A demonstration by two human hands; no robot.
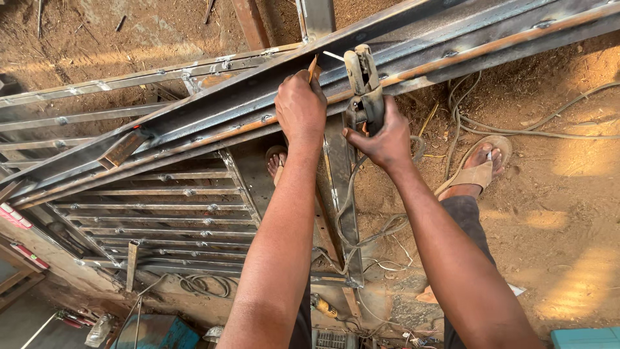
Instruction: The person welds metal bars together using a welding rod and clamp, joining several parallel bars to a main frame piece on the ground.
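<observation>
Two bare hands worked at one long grey steel frame rail [213, 106], whose long axis ran from 8 o'clock to 2 o'clock. The right hand [382, 137] was clenched fully around one black welding electrode holder [363, 90], its head pointing to 12 o'clock. The left hand [301, 110] was closed in a fist on one thin rod [313, 67], tip toward 12 o'clock, resting on the rail. One louvred steel gate panel [181, 213] lay at 8 o'clock. Two sandalled feet stood on the soil.
</observation>
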